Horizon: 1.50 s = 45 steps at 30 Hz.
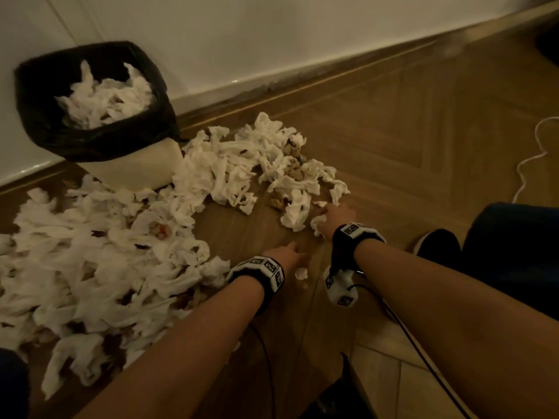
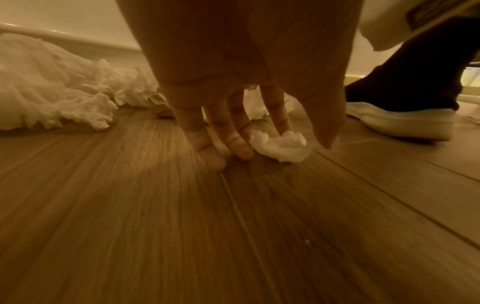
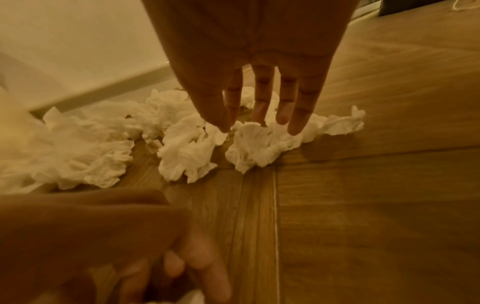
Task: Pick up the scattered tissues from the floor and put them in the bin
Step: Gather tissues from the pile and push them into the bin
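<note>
A white bin (image 1: pixel 142 167) with a black liner stands by the wall at the upper left, heaped with tissues. Crumpled white tissues (image 1: pixel 99 261) cover the floor left of my arms, and another band of tissues (image 1: pixel 242 164) runs from the bin to my right hand. My left hand (image 1: pixel 284 255) points straight fingers (image 2: pixel 233 144) down at the floor; a small tissue wad (image 2: pixel 280 148) lies between them and the thumb, touched but not clasped. My right hand (image 1: pixel 332 216) hovers with straight fingers (image 3: pixel 293 115) over two crumpled tissues (image 3: pixel 259 144), its thumb touching one.
A black shoe with a white sole (image 2: pixel 400 121) and a dark blue trouser leg (image 1: pixel 514 246) sit right of my arms. A white cord (image 1: pixel 532 158) snakes across the wooden floor at far right. The skirting board (image 1: pixel 302 71) runs behind the tissues. Black cables trail from both wrist units.
</note>
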{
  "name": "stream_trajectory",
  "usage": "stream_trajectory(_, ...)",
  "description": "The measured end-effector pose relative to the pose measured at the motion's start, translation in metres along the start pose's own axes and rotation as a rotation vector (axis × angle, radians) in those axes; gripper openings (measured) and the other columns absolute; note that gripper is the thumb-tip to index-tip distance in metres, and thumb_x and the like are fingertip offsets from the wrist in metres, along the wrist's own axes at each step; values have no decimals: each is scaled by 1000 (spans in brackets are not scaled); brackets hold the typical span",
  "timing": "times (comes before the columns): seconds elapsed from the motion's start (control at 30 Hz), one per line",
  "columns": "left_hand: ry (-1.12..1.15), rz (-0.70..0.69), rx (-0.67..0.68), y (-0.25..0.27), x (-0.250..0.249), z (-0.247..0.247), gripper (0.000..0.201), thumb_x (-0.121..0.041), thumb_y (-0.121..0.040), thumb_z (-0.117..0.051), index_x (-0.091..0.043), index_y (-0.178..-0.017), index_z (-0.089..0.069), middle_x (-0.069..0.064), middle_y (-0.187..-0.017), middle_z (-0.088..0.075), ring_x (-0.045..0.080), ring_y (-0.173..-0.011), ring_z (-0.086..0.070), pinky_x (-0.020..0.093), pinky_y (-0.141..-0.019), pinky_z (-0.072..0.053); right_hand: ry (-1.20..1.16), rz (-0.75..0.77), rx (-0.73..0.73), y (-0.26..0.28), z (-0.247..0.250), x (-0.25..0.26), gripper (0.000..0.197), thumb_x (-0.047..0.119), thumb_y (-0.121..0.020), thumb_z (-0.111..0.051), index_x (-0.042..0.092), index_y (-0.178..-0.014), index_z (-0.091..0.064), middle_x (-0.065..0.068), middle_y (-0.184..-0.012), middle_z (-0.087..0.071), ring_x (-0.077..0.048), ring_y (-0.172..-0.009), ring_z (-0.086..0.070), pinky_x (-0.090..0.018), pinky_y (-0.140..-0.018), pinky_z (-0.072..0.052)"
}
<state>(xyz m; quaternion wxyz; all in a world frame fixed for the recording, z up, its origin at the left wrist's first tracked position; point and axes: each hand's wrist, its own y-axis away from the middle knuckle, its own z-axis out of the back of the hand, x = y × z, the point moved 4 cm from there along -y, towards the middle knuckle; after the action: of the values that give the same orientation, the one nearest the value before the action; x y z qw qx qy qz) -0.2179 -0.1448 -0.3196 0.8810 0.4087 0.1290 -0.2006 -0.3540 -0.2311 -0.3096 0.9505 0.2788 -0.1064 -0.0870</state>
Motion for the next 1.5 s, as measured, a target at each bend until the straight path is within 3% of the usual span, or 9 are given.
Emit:
stream_trajectory(0.27,-73,3,-19,-9,-4,-1,34,-25,-91,-57,-20,-124,-53,12,-129,-39,35,-112,-51,38,-91,-42,71,47,27,1,-14,0,55,49,-81,-64,32,-130,-44,-14,-147,-18,-47,-138,-12,-54,-113,-14)
stream_trajectory(0.43,-51,15,-114,-10,0,1,28,-16,-90,-54,-11,-117,-57,10,-129,-44,28,-112,-51,37,-94,-45,126,127,41,3,-23,3,43,29,-87,-63,17,-126,-50,-14,-141,-25,-33,-123,-41,-39,-99,-42)
stream_trajectory(0.57,-9,55,-93,-8,5,7,23,-18,-94,-49,-4,-111,-58,15,-121,-44,32,-107,-51,36,-92,-44,81,129,51,6,-23,5,25,14,-93,-53,3,-113,-64,-15,-123,-56,-28,-110,-56,-33,-91,-47)
stream_trajectory(0.8,157,67,-235,12,19,41,29,-11,-91,-55,-15,-120,-60,11,-118,-60,23,-109,-56,27,-87,-42,-900,-77,175,19,-14,0,12,2,-87,-60,7,-98,-60,-9,-82,-60,-13,-64,-54,-21,-56,-48)
stream_trajectory(0.97,283,96,-443,37,36,64,25,-8,-88,-60,-17,-110,-64,10,-111,-63,22,-101,-58,24,-79,-40,-1553,-270,372,35,5,14,17,14,-97,-38,10,-86,-50,-6,-63,-49,-16,-56,-41,-26,-58,-37)
stream_trajectory(1.07,306,112,-538,52,46,75,26,-9,-87,-61,-19,-111,-64,9,-114,-61,21,-103,-58,22,-81,-39,-1633,-154,464,47,21,25,22,34,-96,-46,14,-97,-54,-4,-74,-53,-17,-55,-55,-31,-56,-46)
stream_trajectory(1.17,346,165,-689,69,58,84,26,-8,-88,-59,-20,-110,-65,7,-121,-47,20,-110,-51,24,-94,-38,-1613,-151,469,54,26,34,26,25,-94,-55,13,-117,-52,-6,-86,-50,-14,-50,-56,-19,-43,-46)
stream_trajectory(1.3,442,204,-853,96,72,99,23,-7,-90,-55,-20,-106,-65,5,-114,-43,20,-105,-51,17,-84,-33,-1590,-27,545,62,35,61,37,15,-95,-48,14,-131,-44,-5,-68,-52,-8,-38,-50,-18,-37,-41)
stream_trajectory(1.5,529,219,-957,130,94,116,22,-9,-91,-53,-22,-106,-62,7,-99,-60,24,-89,-58,26,-73,-42,-1627,72,600,81,53,103,18,-4,-97,-32,-1,-101,-49,-14,-74,-70,-13,-55,-68,-17,-56,-52)
